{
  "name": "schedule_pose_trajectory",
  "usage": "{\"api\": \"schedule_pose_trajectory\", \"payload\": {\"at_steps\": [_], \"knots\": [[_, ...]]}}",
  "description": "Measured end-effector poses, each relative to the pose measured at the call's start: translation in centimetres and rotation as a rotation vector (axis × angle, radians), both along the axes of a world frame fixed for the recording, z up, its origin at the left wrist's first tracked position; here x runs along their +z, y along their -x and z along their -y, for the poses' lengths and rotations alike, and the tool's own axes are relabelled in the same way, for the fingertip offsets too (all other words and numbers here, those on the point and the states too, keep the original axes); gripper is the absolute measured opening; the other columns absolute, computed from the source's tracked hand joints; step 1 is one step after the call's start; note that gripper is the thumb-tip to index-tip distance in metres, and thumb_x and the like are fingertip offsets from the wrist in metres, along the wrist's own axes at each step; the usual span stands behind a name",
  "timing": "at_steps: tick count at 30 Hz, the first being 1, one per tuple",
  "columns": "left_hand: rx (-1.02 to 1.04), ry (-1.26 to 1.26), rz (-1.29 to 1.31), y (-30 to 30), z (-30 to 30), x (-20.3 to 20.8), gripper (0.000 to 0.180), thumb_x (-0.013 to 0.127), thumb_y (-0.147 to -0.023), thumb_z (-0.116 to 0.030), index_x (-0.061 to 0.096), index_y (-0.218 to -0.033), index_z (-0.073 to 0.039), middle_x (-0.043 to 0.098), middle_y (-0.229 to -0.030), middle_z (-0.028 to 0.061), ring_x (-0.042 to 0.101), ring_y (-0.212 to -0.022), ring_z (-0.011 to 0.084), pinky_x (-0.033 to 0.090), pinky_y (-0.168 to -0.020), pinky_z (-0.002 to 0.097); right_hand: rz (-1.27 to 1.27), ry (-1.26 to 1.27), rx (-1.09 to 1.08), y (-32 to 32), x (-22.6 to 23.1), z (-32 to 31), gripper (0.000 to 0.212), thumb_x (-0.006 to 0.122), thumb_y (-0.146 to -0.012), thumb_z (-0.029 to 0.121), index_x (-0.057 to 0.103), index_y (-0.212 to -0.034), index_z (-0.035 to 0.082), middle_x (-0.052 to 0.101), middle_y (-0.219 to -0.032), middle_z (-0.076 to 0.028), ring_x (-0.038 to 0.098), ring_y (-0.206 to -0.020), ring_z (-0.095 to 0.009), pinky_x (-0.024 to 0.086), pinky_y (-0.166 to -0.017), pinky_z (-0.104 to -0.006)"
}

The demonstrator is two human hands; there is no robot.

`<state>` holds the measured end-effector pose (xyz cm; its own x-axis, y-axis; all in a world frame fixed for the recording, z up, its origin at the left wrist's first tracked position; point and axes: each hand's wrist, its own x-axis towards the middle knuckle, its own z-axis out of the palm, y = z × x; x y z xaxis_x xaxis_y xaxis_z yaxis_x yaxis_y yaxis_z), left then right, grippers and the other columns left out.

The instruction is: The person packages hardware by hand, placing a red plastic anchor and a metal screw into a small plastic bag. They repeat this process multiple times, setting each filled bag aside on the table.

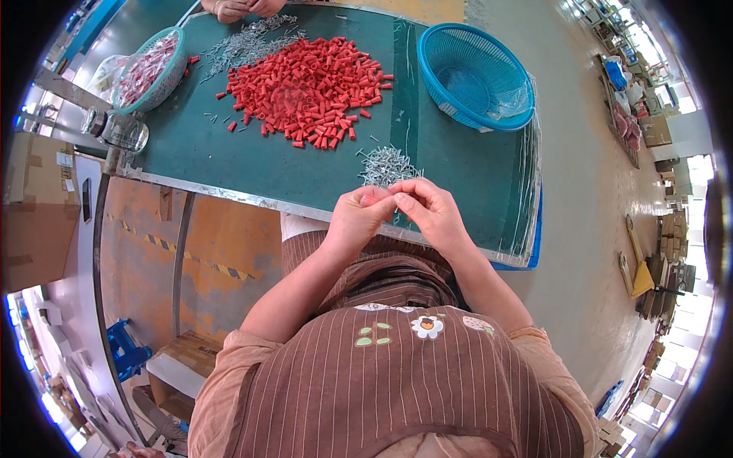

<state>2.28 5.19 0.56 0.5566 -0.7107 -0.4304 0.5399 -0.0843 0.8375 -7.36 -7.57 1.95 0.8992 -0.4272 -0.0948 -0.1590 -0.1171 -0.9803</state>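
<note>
Brown striped apron fabric (397, 382) with a small flower patch filled the lower part of the view, and both bare forearms rose from it toward the near edge of the green table (252, 164). Just above that edge the left hand (359, 217) and right hand (429, 210) met, fingertips touching. Pinched in the left hand's fingers was a small red plastic cap (370, 200), mostly hidden. The right hand's fingers were closed together against it, pinching something too small to make out.

Just beyond the hands, near the table's front edge, lay a small heap of silvery metal pins (387, 164). Farther back, at the middle of the table, sat a large pile of red caps (309, 88), with more metal pins (244, 42) scattered toward the far edge. An empty blue mesh basket (473, 72) stood at the far right corner. A teal basket (153, 69) holding finished red pieces sat at the far left corner. Another person's hands (243, 8) rested at the far edge.
</note>
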Motion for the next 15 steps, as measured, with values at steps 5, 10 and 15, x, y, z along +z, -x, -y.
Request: {"api": "schedule_pose_trajectory", "payload": {"at_steps": [5,10,15], "knots": [[-0.068,-0.038,0.347,0.0,-0.3,-1.7,0.023,0.071,-0.084,-0.017,0.06,-0.071,-0.003,0.049,-0.06,-0.0069,0.04,-0.054,0.0019,0.033,-0.048,0.0203,-0.04,0.087,0.091,-0.3,-0.4,0.5,0.017,0.063,-0.088,0.014,0.062,-0.096,-0.001,0.061,-0.089,-0.004,0.058,-0.081,-0.01,0.047,-0.073,-0.0255],[-0.141,-0.07,0.226,-0.7,-1.2,-0.8,0.024,0.072,-0.083,-0.02,0.06,-0.071,-0.003,0.049,-0.059,-0.0064,0.04,-0.054,0.0023,0.033,-0.048,0.0215,0.025,-0.126,-0.007,-0.4,0.0,2.3,0.008,0.062,-0.086,0.005,0.06,-0.092,0.001,0.061,-0.084,-0.001,0.055,-0.077,-0.007,0.046,-0.07,-0.0232],[-0.064,-0.093,0.204,-1.7,-1.1,0.5,0.02,0.068,-0.087,-0.018,0.061,-0.074,-0.005,0.046,-0.057,-0.0067,0.038,-0.048,0.0012,0.027,-0.042,0.0196,-0.067,-0.095,0.12,-0.9,2.1,2.2,0.018,0.059,-0.087,-0.004,0.056,-0.104,0.0,0.059,-0.085,-0.001,0.056,-0.074,-0.006,0.047,-0.067,-0.0202]]}}
